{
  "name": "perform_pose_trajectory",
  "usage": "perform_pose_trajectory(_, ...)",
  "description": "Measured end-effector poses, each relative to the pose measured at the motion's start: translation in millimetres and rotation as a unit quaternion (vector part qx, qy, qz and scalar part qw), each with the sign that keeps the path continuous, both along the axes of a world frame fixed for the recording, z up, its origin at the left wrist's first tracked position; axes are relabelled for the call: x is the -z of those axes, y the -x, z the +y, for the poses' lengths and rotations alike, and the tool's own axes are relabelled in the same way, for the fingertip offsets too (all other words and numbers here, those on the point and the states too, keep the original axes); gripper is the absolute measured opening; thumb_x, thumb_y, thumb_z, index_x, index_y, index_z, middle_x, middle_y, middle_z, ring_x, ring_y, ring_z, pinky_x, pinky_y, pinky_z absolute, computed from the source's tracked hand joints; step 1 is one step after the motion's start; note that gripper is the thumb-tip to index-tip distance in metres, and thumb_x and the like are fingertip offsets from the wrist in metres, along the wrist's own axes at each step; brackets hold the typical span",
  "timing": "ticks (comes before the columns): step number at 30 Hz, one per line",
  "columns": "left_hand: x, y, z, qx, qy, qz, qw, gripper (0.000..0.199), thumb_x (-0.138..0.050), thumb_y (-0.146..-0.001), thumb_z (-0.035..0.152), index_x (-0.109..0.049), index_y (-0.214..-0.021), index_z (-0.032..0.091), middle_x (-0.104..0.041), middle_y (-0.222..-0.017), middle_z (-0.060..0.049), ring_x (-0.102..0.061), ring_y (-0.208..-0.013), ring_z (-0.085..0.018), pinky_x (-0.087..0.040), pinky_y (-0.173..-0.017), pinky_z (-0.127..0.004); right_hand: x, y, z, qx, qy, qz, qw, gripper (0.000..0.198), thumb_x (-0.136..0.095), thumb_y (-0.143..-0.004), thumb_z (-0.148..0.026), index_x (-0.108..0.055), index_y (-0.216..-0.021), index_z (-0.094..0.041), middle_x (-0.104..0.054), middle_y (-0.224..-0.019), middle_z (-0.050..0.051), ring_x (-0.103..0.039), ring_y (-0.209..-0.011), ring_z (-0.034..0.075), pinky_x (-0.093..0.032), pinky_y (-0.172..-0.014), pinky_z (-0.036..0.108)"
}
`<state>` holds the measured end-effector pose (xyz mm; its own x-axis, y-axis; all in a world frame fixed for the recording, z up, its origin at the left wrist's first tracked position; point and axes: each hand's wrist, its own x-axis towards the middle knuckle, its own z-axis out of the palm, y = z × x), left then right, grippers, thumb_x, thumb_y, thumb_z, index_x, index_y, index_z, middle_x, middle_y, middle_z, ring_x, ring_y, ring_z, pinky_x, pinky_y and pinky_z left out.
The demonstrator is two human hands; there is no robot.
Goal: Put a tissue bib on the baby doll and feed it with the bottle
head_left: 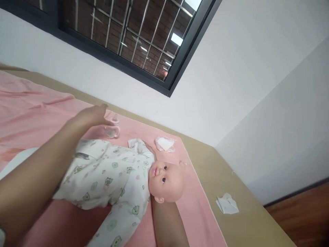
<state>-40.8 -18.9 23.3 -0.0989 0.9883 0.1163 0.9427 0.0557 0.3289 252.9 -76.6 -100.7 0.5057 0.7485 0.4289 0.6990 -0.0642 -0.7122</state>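
Observation:
A bald baby doll (167, 181) in a white printed suit (110, 171) lies on its back on a pink blanket (200, 209). My right forearm (168, 224) passes beneath its neck. My right hand (151, 148) shows only in part past the far shoulder, by the far sleeve, with its fingers mostly hidden. From the left, my left hand (99, 115) reaches over the doll's body, slightly blurred, fingers apart. Its fingertips are at a clear, pink-rimmed thing like a small baby bottle (112, 132); whether they touch it I cannot tell. A thin dark grey thing (82, 156) lies on the suit.
Beyond the doll's far arm lies a clear plastic packet with white paper (165, 144). A small clear piece (183, 163) is near the head. A folded white tissue (227, 204) rests on the tan surface (205, 161). A wall and barred window (133, 37) stand behind.

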Motion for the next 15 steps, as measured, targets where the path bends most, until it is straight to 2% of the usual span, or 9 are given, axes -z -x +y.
perform_pose_trajectory(1, -9.2, -3, -9, -0.008, -0.022, 0.011, 1.0, 0.093, -0.064, -0.075, 0.064, -0.034, -0.145, 0.01, -0.062, -0.126, -0.021, -0.063, -0.102, -0.035, -0.048, -0.077, -0.037, 1, 3, 1, -0.031, -0.001, -0.013, 0.999, 0.04, -0.061, -0.043, -0.067, -0.041, -0.041, -0.032, -0.048, -0.05, 0.006, -0.066, -0.076, 0.033, -0.05, -0.06, 0.046)
perform_pose_trajectory(3, -23.3, -15, -24, 0.006, -0.081, 0.006, 0.997, 0.077, -0.053, -0.083, 0.064, -0.039, -0.143, 0.017, -0.065, -0.124, -0.012, -0.063, -0.101, -0.03, -0.048, -0.078, -0.035, 1, 8, 3, -0.035, -0.014, -0.03, 0.999, 0.044, -0.064, -0.046, -0.065, -0.038, -0.039, -0.03, -0.049, -0.048, 0.006, -0.067, -0.076, 0.034, -0.049, -0.055, 0.043)
perform_pose_trajectory(5, -30.0, -37, -33, 0.062, -0.133, 0.023, 0.989, 0.064, -0.049, -0.087, 0.061, -0.05, -0.135, 0.019, -0.067, -0.117, -0.009, -0.062, -0.101, -0.029, -0.047, -0.083, -0.037, -2, 13, 2, 0.01, -0.009, -0.044, 0.999, 0.047, -0.067, -0.049, -0.06, -0.035, -0.036, -0.028, -0.049, -0.046, 0.007, -0.069, -0.078, 0.036, -0.05, -0.054, 0.043)
perform_pose_trajectory(7, -31.0, -65, -34, 0.141, -0.143, 0.052, 0.978, 0.058, -0.048, -0.087, 0.059, -0.058, -0.127, 0.018, -0.068, -0.114, -0.01, -0.06, -0.105, -0.03, -0.045, -0.089, -0.039, -5, 17, -1, 0.071, 0.035, -0.057, 0.995, 0.048, -0.069, -0.049, -0.055, -0.033, -0.035, -0.028, -0.051, -0.047, 0.007, -0.069, -0.082, 0.038, -0.052, -0.06, 0.045)
perform_pose_trajectory(9, -29.9, -97, -30, 0.233, -0.105, 0.046, 0.966, 0.056, -0.049, -0.085, 0.059, -0.062, -0.122, 0.019, -0.066, -0.119, -0.01, -0.059, -0.109, -0.03, -0.045, -0.09, -0.038, -6, 23, -4, 0.129, 0.084, -0.053, 0.987, 0.042, -0.068, -0.049, -0.054, -0.037, -0.036, -0.028, -0.053, -0.05, 0.007, -0.069, -0.087, 0.04, -0.054, -0.074, 0.051)
perform_pose_trajectory(11, -29.3, -128, -26, 0.324, -0.034, 0.002, 0.945, 0.054, -0.049, -0.084, 0.06, -0.066, -0.117, 0.021, -0.066, -0.122, -0.009, -0.06, -0.108, -0.027, -0.046, -0.087, -0.033, -5, 28, -3, 0.153, 0.068, -0.015, 0.986, 0.036, -0.069, -0.048, -0.052, -0.042, -0.038, -0.029, -0.054, -0.053, 0.005, -0.068, -0.093, 0.04, -0.052, -0.086, 0.054)
perform_pose_trajectory(13, -30.2, -154, -23, 0.399, 0.065, -0.051, 0.913, 0.053, -0.049, -0.084, 0.062, -0.069, -0.109, 0.02, -0.068, -0.119, -0.008, -0.063, -0.103, -0.024, -0.048, -0.084, -0.029, -2, 32, 1, 0.078, -0.019, 0.043, 0.996, 0.03, -0.072, -0.046, -0.046, -0.047, -0.041, -0.03, -0.055, -0.054, 0.003, -0.068, -0.097, 0.04, -0.052, -0.089, 0.053)
perform_pose_trajectory(15, -32.0, -174, -21, 0.442, 0.173, -0.105, 0.874, 0.054, -0.052, -0.083, 0.065, -0.071, -0.106, 0.019, -0.071, -0.114, -0.009, -0.065, -0.099, -0.023, -0.05, -0.081, -0.027, 2, 34, 7, -0.067, -0.085, 0.073, 0.991, 0.025, -0.076, -0.044, -0.04, -0.053, -0.046, -0.03, -0.058, -0.058, 0.002, -0.067, -0.102, 0.039, -0.053, -0.087, 0.052)
